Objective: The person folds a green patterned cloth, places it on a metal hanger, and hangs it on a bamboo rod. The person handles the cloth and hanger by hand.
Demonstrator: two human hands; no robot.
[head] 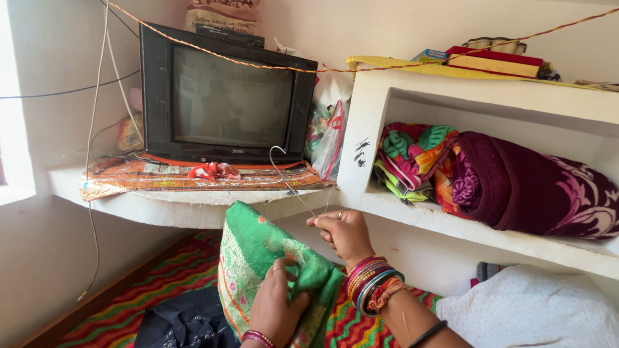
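The thin bent metal wire hanger point(287, 177) looks smooth and a bit shiny. The green woven cloth with gold patterning point(258, 258) has a slight silky sheen, soft and crumpled. The old black plastic television point(225, 96) has a glossy casing and a reflective glass screen. The rolled maroon plush blanket point(529, 187) looks velvety, and the white plastered shelf point(451, 229) is matt and chalky.
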